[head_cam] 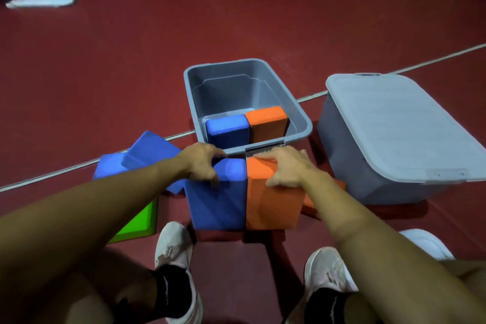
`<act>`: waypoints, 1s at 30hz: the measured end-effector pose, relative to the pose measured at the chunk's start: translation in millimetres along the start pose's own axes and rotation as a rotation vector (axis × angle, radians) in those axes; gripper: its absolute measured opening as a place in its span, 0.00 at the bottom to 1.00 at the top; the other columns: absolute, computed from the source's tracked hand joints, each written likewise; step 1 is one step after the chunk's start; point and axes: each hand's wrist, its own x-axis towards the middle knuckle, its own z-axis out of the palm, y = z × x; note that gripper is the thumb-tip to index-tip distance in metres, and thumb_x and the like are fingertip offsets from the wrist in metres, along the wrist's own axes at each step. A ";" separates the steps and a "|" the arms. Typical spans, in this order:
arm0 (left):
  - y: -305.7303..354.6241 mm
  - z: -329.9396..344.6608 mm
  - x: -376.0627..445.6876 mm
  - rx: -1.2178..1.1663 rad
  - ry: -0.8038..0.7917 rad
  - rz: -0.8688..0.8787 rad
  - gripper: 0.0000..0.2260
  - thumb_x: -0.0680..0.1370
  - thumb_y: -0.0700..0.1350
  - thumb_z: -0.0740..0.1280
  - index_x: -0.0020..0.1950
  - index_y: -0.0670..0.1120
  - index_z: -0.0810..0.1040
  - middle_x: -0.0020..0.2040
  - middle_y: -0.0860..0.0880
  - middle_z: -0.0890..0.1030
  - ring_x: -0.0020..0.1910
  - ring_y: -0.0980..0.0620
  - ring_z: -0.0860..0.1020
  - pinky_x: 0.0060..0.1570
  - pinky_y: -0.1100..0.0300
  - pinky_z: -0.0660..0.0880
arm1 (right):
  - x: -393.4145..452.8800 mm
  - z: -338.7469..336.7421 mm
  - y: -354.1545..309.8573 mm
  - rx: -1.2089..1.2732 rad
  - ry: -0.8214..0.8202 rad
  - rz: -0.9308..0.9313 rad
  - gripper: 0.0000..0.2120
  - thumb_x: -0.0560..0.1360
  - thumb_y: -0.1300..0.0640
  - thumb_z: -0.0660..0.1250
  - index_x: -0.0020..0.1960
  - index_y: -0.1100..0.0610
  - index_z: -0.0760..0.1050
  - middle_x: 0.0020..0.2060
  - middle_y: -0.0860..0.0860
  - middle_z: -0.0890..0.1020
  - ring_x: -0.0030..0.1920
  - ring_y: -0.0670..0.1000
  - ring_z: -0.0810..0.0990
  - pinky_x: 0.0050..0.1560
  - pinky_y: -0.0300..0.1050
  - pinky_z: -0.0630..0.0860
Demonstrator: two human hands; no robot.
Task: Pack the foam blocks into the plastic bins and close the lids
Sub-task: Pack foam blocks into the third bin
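An open grey plastic bin stands on the red floor ahead of me. Inside it, at the near end, a blue foam block and an orange foam block stand side by side. Just in front of the bin my left hand grips the top of a blue foam block, and my right hand grips the top of an orange foam block. The two held blocks are pressed together side by side.
A second grey bin with its lid on stands to the right. More blue blocks and a green block lie at the left, an orange one behind my right wrist. My shoes are below. A far bin and lid sit top left.
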 end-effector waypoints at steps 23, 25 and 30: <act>26.1 -240.3 6.3 0.032 0.751 0.051 0.41 0.54 0.60 0.72 0.69 0.58 0.75 0.60 0.51 0.79 0.60 0.45 0.76 0.54 0.50 0.75 | 65.8 -239.7 -30.6 -0.128 0.602 -0.208 0.42 0.57 0.41 0.66 0.72 0.36 0.66 0.66 0.46 0.75 0.63 0.55 0.73 0.64 0.54 0.69; 18.0 -235.3 29.9 -0.002 0.768 0.054 0.39 0.58 0.57 0.77 0.69 0.57 0.75 0.62 0.51 0.79 0.61 0.46 0.75 0.56 0.51 0.73 | 93.0 -232.5 -20.5 -0.127 0.625 -0.219 0.42 0.57 0.41 0.66 0.72 0.37 0.67 0.65 0.46 0.76 0.61 0.55 0.74 0.65 0.54 0.67; -8.3 -219.9 103.0 -0.020 0.714 0.051 0.39 0.60 0.56 0.78 0.70 0.56 0.74 0.63 0.50 0.78 0.61 0.45 0.75 0.58 0.51 0.72 | 166.6 -213.4 10.6 -0.111 0.563 -0.235 0.43 0.57 0.42 0.66 0.73 0.39 0.66 0.66 0.46 0.74 0.64 0.55 0.70 0.73 0.64 0.54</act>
